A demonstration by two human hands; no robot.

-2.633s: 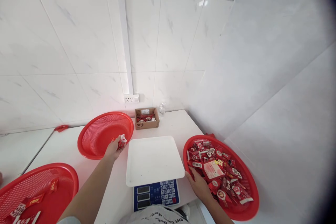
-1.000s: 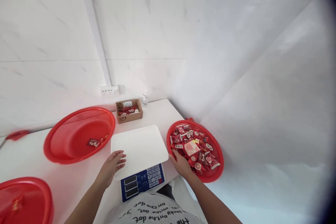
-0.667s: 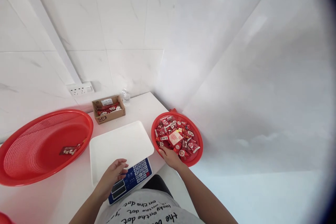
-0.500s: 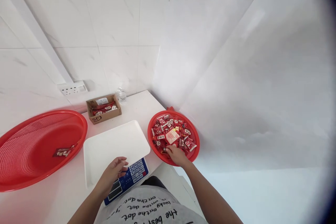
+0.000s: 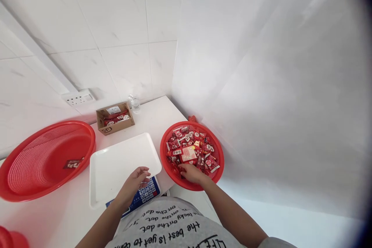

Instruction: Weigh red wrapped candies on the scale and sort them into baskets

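Observation:
My right hand [image 5: 192, 173] reaches into the near side of a round red basket [image 5: 220, 162] filled with small red packets [image 5: 208, 148]. Its fingers are bent down among the packets, and their tips are hidden. Over the keypad edge of a blue scale [image 5: 149, 193] hovers my left hand [image 5: 138, 181], its fingers loosely curved and apart, holding nothing. The scale carries a white tray [image 5: 122, 162] with nothing on it. Farther left, a larger red basket [image 5: 49, 159] leans with a dark red packet [image 5: 73, 163] inside.
Behind the tray, a cardboard box [image 5: 117, 126] holds more red packets, with a clear plastic bottle [image 5: 134, 104] beside it. A wall socket [image 5: 78, 98] sits at the back. Part of a red object [image 5: 13, 238] shows at the lower left.
The view has shifted slightly. My right hand has gone a little deeper among the packets, and my left hand has moved right and slightly up over the scale. A red object has appeared at the lower left.

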